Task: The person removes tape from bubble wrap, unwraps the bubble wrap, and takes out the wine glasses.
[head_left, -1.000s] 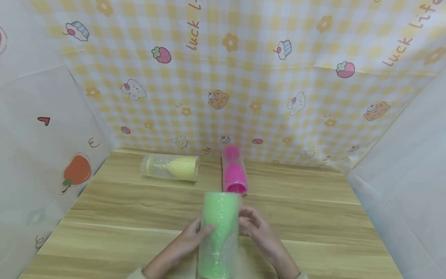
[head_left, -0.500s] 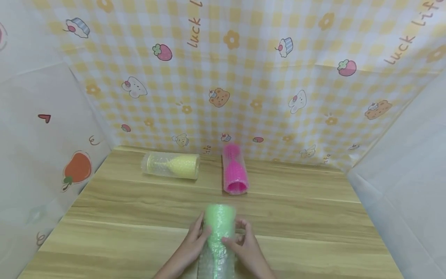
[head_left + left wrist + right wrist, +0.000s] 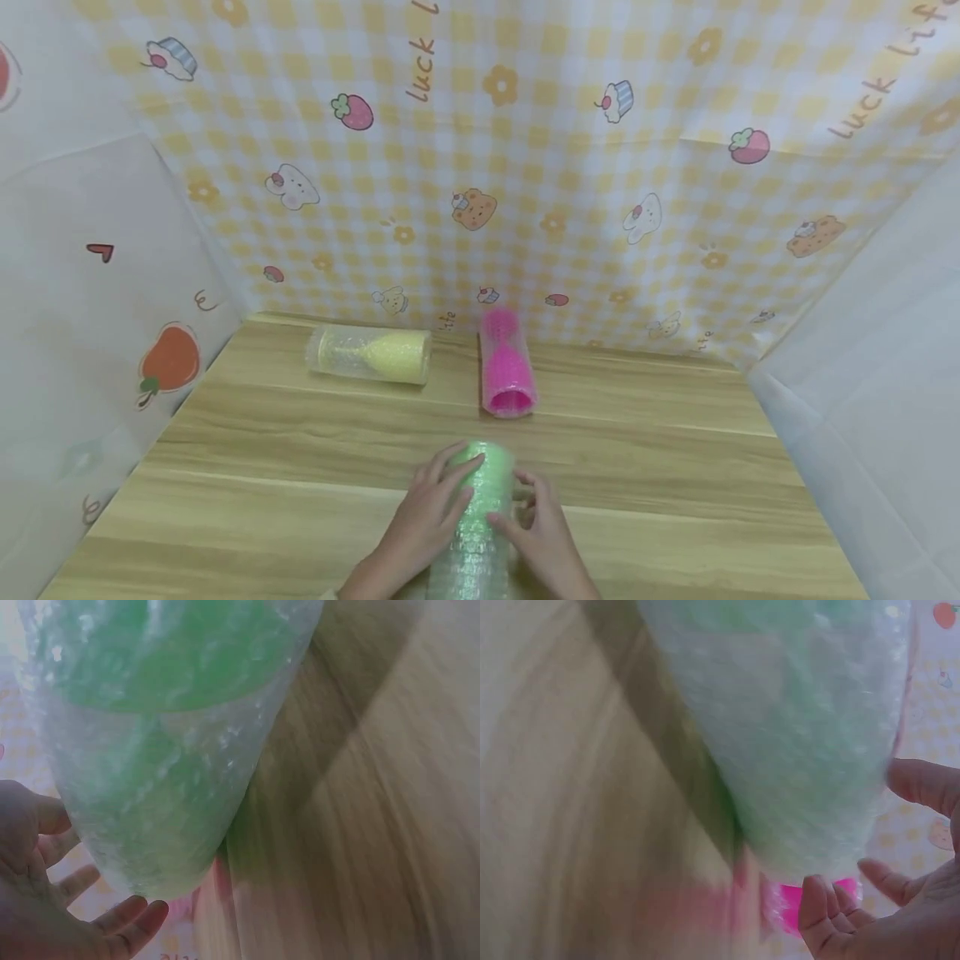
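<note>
A green goblet (image 3: 491, 479) in bubble wrap lies at the near middle of the table, its near end cut off by the head view. My left hand (image 3: 423, 512) rests along its upper left, fingers fairly straight and reaching over the far end. On the other side my right hand (image 3: 542, 529) holds the wrap, thumb on top and bent fingers down the right side. The left wrist view shows the left hand's fingers (image 3: 139, 919) spread beside the wrapped end. Bubble wrap blurs the goblet's outline.
Farther back lies a yellow goblet (image 3: 397, 357) in bubble wrap, placed sideways. A pink goblet (image 3: 507, 367), also wrapped, lies with its open mouth toward me, just beyond the green one. A checked cloth (image 3: 555, 167) hangs behind the wooden table (image 3: 645, 433).
The green goblet's far end has come down and nearer me. My left hand has slid from its left side up over the far end, and the right thumb has come onto its top.
</note>
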Action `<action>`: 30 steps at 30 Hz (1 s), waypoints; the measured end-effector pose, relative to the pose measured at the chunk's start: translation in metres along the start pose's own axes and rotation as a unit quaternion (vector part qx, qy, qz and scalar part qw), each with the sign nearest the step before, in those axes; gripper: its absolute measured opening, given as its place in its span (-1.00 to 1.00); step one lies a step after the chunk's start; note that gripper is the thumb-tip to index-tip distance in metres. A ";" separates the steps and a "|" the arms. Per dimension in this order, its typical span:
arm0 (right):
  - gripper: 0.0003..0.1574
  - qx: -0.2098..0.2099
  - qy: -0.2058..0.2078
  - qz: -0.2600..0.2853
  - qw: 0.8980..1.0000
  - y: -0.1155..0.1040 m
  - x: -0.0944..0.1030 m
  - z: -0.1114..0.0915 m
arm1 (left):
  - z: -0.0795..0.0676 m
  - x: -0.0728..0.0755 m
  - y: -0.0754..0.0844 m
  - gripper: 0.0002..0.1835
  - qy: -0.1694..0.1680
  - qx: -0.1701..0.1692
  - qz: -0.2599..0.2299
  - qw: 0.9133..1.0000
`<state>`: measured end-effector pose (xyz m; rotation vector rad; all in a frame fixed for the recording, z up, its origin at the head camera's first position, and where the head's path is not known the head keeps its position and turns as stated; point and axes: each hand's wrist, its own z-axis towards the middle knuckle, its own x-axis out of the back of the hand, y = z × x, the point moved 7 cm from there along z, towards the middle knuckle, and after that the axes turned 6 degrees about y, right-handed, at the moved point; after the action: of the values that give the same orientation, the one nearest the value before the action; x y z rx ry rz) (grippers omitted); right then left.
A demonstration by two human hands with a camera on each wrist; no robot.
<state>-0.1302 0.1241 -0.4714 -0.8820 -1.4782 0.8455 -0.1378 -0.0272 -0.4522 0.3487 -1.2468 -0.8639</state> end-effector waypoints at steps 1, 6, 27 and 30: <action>-0.18 0.012 0.009 -0.011 1.000 -0.003 0.004 0.000 | 0.002 -0.001 0.003 -0.56 -0.001 -0.008 0.010 1.000; -0.55 0.074 0.057 -0.062 0.994 -0.016 0.017 0.000 | 0.010 -0.007 0.016 -0.57 -0.006 -0.042 0.049 0.998; -0.80 0.311 0.206 -0.227 0.900 -0.030 0.019 -0.005 | 0.017 -0.014 0.030 -0.63 -0.005 -0.069 0.093 0.993; -0.81 0.307 0.201 -0.228 0.902 -0.031 0.020 -0.004 | 0.016 -0.015 0.030 -0.63 -0.010 -0.063 0.092 0.994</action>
<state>-0.1292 0.1283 -0.4348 -0.1935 -0.9053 0.6613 -0.1425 0.0064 -0.4378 0.1223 -1.2164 -0.7853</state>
